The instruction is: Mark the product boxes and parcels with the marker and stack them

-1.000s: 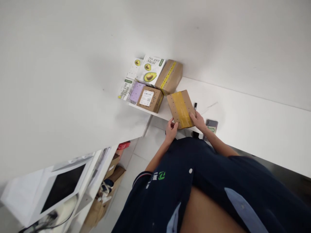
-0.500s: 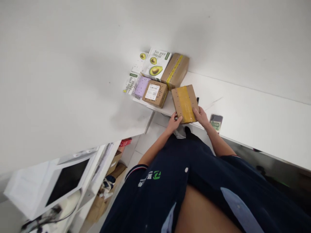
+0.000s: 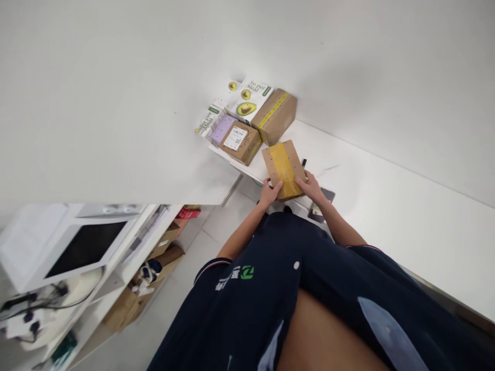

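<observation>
A brown cardboard box (image 3: 283, 166) with a wide strip of yellow tape is held by both hands over the front edge of the white table (image 3: 367, 190). My left hand (image 3: 270, 192) grips its near left corner, thumb on top. On the right side, my right hand (image 3: 308, 185) clasps it with the thumb lying on the tape. The fingers under the box are hidden. A black pen-like object (image 3: 304, 163) lies just beyond my right hand. Beside my right forearm a phone (image 3: 322, 205) rests on the table, partly covered by the arm.
Stacked at the table's left end are a labelled brown box (image 3: 243, 147), a larger taped box (image 3: 276, 116), a purple box (image 3: 223, 128) and white avocado-print boxes (image 3: 247, 100). A wall rises behind. At lower left, a microwave (image 3: 87, 247) stands on a shelf unit.
The view has turned and shifted, so surroundings sit differently in the picture. Both hands keep hold of the taped box, which appears slightly lower left. My right forearm now overlaps the phone.
</observation>
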Motion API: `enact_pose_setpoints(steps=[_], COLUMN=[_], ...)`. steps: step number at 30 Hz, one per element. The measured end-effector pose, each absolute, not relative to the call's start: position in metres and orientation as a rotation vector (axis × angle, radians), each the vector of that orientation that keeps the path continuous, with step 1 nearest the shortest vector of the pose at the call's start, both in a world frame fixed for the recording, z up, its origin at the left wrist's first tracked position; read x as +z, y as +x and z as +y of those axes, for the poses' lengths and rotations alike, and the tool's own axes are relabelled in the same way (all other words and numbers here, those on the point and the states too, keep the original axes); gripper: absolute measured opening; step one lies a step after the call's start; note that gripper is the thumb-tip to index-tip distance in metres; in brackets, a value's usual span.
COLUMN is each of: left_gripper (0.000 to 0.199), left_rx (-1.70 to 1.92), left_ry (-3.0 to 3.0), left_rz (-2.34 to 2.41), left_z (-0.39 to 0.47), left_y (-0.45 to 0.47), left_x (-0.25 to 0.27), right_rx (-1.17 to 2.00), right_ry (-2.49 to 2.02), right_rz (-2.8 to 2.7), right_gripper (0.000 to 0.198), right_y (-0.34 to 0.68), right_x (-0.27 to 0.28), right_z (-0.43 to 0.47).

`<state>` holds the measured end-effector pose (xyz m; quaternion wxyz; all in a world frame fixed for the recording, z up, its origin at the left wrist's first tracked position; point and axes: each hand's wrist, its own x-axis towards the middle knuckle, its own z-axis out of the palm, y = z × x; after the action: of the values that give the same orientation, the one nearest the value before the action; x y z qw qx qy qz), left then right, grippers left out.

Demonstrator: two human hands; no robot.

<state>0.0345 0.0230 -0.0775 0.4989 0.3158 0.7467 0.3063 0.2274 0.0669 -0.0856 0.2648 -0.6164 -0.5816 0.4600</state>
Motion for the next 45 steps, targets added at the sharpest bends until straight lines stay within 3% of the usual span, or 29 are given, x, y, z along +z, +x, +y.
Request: enact_pose_setpoints(steps=[11,17,24,32,38,45], left_gripper=[0.067,0.056,0.067,0.063,0.068,0.075], left_rx=[0.733,0.818,0.801,0.775,1.054,1.152], left_ry=[0.752,0.811,0.941,0.796,0.940,1.000], left_rz=[1.842,1.812,1.838,1.757,1.595,1.584], left_z=[0.029,0.043,0.042,0.046,0.039,0.011], left_y=[0.038,0.015,-0.005,0.002,0.002,0.001], left_x=[-0.063,-0.059,-0.078,-0.067,-0.061,-0.081], right_rx=[1.243,1.243,1.270,1.357,1.450,1.524], right_ry=[-1.641,-1.580,-1.619,-1.578,-1.272,-1.129], right_rz=[-1.650,-1.656,-1.642,-1.673,-1.506,-1.367], right_gripper=[0.068,0.065,0.070,0.071,0.080,0.062], right_y=[0.222,0.199,0.181,0.189,0.201,0.205], right_x=[-0.095,-0.094,-0.108,-0.093,-0.075,-0.079], right_z=[0.076,0.093,0.085,0.092,0.098,0.095])
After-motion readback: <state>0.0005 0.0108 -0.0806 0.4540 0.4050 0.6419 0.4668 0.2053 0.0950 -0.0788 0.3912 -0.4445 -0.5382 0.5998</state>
